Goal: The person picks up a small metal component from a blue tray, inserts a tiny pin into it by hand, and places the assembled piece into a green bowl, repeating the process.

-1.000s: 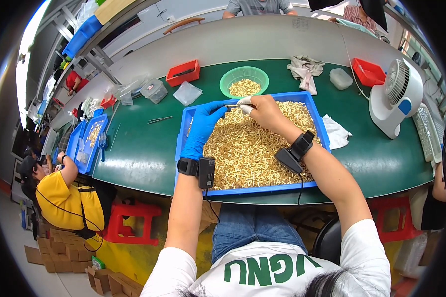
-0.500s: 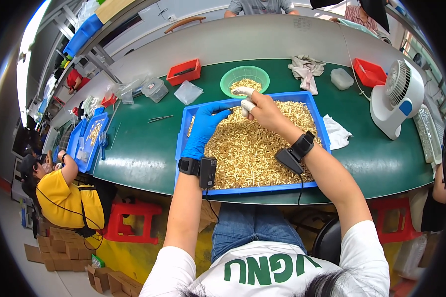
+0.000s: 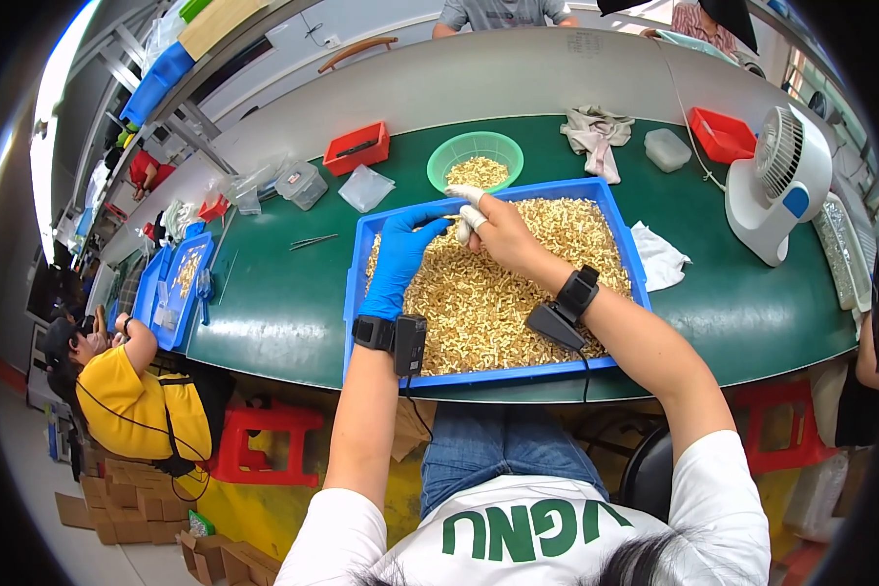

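Observation:
My left hand (image 3: 403, 254), in a blue glove, is over the far left part of a blue tray (image 3: 350, 322). Its fingers are pinched together close to my right hand. White finger covers sit on several fingers of my right hand (image 3: 493, 227), which is closed, its fingertips nearly meeting those of the left. Whatever lies between the fingertips is too small to make out. Beneath both hands the tray holds a thick layer of small brass-coloured metal pieces (image 3: 518, 303). Just beyond its far edge, a green plastic basket (image 3: 442, 156) contains more of the same pieces.
Tweezers (image 3: 313, 240), a clear bag (image 3: 366, 188), a lidded clear box (image 3: 301, 184) and a red bin (image 3: 356, 148) lie left. A cloth (image 3: 596, 137), a white cloth (image 3: 660, 259) and a white fan (image 3: 776, 186) are right. A person in yellow (image 3: 132, 400) sits at far left.
My right hand has shifted slightly left and down, away from the green basket and closer to the left hand's fingertips. The left hand has barely moved.

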Tool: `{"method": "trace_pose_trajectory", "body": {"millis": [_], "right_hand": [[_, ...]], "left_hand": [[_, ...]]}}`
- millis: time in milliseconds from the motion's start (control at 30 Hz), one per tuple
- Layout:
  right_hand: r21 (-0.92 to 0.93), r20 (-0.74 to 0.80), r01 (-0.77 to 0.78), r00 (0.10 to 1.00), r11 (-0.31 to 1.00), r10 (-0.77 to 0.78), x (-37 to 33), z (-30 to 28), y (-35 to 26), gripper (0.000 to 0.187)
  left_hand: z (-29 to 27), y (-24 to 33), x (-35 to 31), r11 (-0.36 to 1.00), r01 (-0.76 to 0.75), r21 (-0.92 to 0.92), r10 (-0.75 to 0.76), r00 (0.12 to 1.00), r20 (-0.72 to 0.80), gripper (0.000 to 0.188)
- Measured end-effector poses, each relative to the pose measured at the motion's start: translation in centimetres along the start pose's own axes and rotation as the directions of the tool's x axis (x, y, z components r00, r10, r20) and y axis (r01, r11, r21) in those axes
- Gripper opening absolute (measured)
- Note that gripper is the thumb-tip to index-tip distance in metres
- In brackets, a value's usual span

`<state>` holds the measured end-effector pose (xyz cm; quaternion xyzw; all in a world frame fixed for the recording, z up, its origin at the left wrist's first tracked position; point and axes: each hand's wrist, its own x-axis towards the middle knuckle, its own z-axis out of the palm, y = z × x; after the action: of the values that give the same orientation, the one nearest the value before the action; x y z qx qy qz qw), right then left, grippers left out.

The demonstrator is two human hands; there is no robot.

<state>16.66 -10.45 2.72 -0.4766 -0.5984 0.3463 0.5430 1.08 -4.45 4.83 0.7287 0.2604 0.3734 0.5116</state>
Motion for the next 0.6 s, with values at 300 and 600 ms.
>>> {"method": "trace_pose_trajectory", "body": {"millis": [300, 600], "right_hand": [[0.131, -0.014, -0.011, 1.0, 0.991, 0.013, 0.2, 0.1, 0.3, 0.036], [0.133, -0.035, -0.014, 0.999, 0.991, 0.019, 0.2, 0.3, 0.1, 0.034]], "left_hand": [[-1.2, -1.0, 0.3, 0.951, 0.215, -0.22, -0.213, 0.976, 0.035, 0.011], [-0.6, -2.3, 0.4, 0.968, 0.115, -0.222, -0.116, 0.993, 0.011, 0.011]]}}
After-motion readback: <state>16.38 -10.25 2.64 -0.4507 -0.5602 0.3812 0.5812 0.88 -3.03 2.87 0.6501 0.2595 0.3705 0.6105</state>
